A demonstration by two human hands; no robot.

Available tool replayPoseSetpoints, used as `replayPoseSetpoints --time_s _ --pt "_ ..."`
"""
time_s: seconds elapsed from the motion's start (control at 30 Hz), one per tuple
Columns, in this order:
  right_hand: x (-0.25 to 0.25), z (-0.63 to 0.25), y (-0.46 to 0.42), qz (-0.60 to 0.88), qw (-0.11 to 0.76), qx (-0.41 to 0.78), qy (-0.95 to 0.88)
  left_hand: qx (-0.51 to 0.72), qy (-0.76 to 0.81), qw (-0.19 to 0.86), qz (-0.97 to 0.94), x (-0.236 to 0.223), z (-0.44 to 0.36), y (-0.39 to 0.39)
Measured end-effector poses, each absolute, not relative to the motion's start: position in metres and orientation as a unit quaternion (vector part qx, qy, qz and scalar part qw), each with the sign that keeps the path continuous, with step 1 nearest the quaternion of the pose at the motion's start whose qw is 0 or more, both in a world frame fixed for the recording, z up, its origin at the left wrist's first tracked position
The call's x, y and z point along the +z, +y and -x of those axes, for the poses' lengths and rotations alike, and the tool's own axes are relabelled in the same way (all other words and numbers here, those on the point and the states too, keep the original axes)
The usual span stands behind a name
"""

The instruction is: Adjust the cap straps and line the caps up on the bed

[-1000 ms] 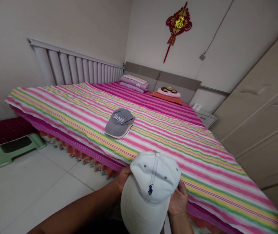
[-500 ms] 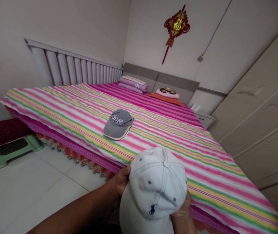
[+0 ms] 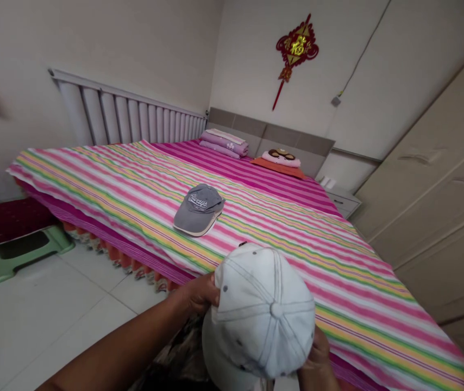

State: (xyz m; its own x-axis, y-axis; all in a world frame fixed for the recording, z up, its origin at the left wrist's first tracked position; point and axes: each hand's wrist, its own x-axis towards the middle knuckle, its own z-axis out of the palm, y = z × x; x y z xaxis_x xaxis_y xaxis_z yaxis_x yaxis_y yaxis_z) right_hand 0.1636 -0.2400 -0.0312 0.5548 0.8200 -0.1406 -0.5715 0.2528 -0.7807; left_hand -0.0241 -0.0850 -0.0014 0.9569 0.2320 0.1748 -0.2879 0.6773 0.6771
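Observation:
A white baseball cap (image 3: 264, 309) is held between both hands at the near edge of the bed, its crown turned up and its brim pointing down toward me. On its left side, my left hand (image 3: 203, 293) grips the rim, thumb on the fabric. My right hand (image 3: 317, 353) closes on the opposite side; its fingers are partly hidden by the crown. Farther in on the bed, a grey baseball cap (image 3: 199, 209) with white lettering lies brim toward me, apart from both hands.
Under everything spreads a striped sheet (image 3: 134, 184) on the bed. Folded purple bedding (image 3: 224, 142) and a pink-and-orange stack (image 3: 281, 160) lie by the headboard (image 3: 273, 136). A radiator (image 3: 134, 114) lines the left wall, a green stool (image 3: 24, 252) stands on the floor, and a wardrobe (image 3: 431, 217) is at right.
The white cap has tipped so that its top button and crown face me more; the front logo has turned out of sight. Both hands keep their hold. The grey cap has stayed put.

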Motion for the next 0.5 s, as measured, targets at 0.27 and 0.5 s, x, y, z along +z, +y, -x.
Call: replayPoseSetpoints --time_s 0.27,0.5 --pt "0.004 -0.150 -0.243 0.439 0.710 0.520 -0.181 0.135 -0.071 0.937 -0.316 0.003 0.039 -0.071" --pt "0.008 -0.147 -0.255 0.415 0.680 0.567 -0.208 0.146 0.005 0.943 -0.300 0.017 0.035 -0.072"
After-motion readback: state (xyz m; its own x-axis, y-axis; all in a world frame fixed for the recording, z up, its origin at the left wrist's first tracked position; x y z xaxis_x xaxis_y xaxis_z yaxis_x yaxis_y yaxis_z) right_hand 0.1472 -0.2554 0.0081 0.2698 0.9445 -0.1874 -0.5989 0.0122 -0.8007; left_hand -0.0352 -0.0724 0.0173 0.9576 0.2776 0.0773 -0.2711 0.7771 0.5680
